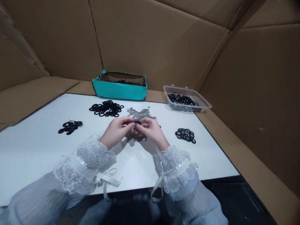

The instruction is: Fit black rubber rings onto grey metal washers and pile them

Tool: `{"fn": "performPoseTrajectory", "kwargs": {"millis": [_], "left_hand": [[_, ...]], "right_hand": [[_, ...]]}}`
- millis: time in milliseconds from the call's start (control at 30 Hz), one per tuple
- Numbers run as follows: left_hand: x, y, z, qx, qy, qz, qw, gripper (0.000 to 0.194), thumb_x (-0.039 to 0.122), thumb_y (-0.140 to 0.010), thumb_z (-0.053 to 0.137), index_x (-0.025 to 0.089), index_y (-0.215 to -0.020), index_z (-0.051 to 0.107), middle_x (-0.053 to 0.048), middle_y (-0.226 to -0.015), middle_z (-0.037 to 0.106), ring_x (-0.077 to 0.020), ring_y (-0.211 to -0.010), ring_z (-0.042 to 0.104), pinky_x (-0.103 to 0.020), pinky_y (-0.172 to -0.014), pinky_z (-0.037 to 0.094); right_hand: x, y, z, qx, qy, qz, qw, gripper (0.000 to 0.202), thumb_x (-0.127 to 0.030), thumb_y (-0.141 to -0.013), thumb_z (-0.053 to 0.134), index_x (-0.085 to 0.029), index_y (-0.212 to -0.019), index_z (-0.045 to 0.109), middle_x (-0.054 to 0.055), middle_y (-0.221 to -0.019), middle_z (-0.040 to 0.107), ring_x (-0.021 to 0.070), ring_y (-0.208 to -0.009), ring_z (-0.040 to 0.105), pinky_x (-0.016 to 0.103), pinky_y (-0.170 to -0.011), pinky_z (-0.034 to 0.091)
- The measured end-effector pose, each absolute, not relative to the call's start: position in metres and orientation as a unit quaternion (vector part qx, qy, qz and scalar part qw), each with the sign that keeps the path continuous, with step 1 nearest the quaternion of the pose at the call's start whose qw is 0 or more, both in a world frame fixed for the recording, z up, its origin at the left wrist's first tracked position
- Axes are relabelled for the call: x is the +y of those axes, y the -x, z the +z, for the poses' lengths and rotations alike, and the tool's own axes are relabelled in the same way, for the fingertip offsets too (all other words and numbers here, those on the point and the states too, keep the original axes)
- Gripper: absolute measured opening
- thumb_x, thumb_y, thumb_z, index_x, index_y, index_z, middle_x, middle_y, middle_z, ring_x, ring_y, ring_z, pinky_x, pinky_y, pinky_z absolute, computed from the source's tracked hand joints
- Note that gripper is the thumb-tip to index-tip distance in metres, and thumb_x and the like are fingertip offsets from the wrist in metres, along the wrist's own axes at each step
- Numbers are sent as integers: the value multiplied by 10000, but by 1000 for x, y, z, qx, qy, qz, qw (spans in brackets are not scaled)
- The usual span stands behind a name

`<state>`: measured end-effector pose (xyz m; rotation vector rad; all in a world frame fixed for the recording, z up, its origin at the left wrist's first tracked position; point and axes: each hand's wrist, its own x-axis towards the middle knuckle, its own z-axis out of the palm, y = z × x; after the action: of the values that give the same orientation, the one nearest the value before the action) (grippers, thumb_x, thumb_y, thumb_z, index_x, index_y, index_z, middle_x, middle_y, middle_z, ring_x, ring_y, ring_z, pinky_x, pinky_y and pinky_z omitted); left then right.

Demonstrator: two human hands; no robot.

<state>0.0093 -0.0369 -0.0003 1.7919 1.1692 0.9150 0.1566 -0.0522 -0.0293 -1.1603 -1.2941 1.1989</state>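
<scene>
My left hand (117, 129) and my right hand (150, 129) meet above the middle of the white board (42, 147). Together their fingertips pinch a small black ring (137, 123); a grey disc may be with it, but it is too small to tell. Under and just behind the hands lies a scatter of grey discs (140, 113). A loose heap of black rings (106, 108) lies behind my left hand. A smaller pile of black rings (70, 126) sits to the far left, and a pile of rings with grey centres (186, 135) lies right of my right hand.
A teal bin (119, 89) with black rings inside stands at the board's back edge. A clear plastic tray (201, 101) holding more black rings sits at the back right. Cardboard walls (253, 87) enclose the back and right side. The board's near edge meets a dark surface.
</scene>
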Motion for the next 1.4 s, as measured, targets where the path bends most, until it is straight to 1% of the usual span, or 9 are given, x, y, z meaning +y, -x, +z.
{"fn": "performPoseTrajectory", "kwargs": {"millis": [200,333,467,667,833,933,1067,1300,1400], "left_hand": [[-33,-6,-2,458,-714,344,402,197,359,-708,601,165,-680,622,-25,-645,633,-159,-582,575,-280,-559,488],[-33,-7,-3,459,-724,348,381,214,377,-735,563,168,-714,605,-29,-691,635,-179,-648,598,-288,-605,491],[-41,-12,-6,489,-731,373,297,220,351,-801,501,159,-814,609,-55,-780,678,-201,-713,629,-296,-651,484],[-45,-13,-6,480,-752,388,231,232,321,-803,502,174,-849,676,-51,-846,720,-204,-763,650,-293,-742,504],[-38,-10,-4,448,-729,366,366,288,345,-752,540,157,-903,698,-82,-932,726,-240,-840,660,-350,-770,525],[-35,-9,-5,441,-685,367,450,273,363,-701,613,156,-865,678,-79,-876,713,-229,-790,657,-342,-708,534],[-33,-8,-7,442,-682,369,452,197,366,-686,650,171,-708,639,-36,-712,645,-174,-652,597,-304,-625,505],[-36,-8,-5,430,-694,373,442,176,350,-695,651,175,-716,636,-36,-741,646,-180,-721,599,-295,-655,487],[-38,-9,-6,434,-679,390,445,171,342,-692,648,175,-716,623,-24,-721,636,-173,-700,593,-287,-639,477]], "right_hand": [[-52,-160,-30,-637,516,321,475,131,-195,-752,637,-168,-634,586,-2,-618,606,140,-597,570,263,-576,443],[-56,-156,-27,-586,510,346,526,114,-214,-733,653,-158,-648,602,8,-621,620,144,-600,577,259,-577,450],[-56,-150,-27,-540,516,355,562,116,-245,-724,667,-150,-684,613,20,-653,641,146,-613,593,260,-590,468],[-55,-152,-27,-552,490,455,498,101,-178,-767,606,-165,-688,543,-6,-587,610,124,-547,595,224,-514,460],[-58,-157,-22,-533,501,503,461,62,-145,-807,568,-170,-769,525,-16,-581,621,112,-518,601,210,-498,480],[-59,-159,-20,-559,510,453,472,85,-150,-791,598,-164,-728,543,-17,-594,610,106,-538,581,206,-515,453],[-59,-160,-19,-609,527,351,477,147,-149,-746,647,-159,-627,560,-20,-604,584,110,-582,548,220,-554,416],[-63,-159,-17,-618,540,338,461,144,-127,-726,643,-152,-600,578,-22,-567,577,103,-550,522,217,-528,388],[-63,-159,-16,-612,536,347,466,134,-177,-722,647,-154,-606,586,-17,-562,582,108,-544,527,223,-522,393]]}}
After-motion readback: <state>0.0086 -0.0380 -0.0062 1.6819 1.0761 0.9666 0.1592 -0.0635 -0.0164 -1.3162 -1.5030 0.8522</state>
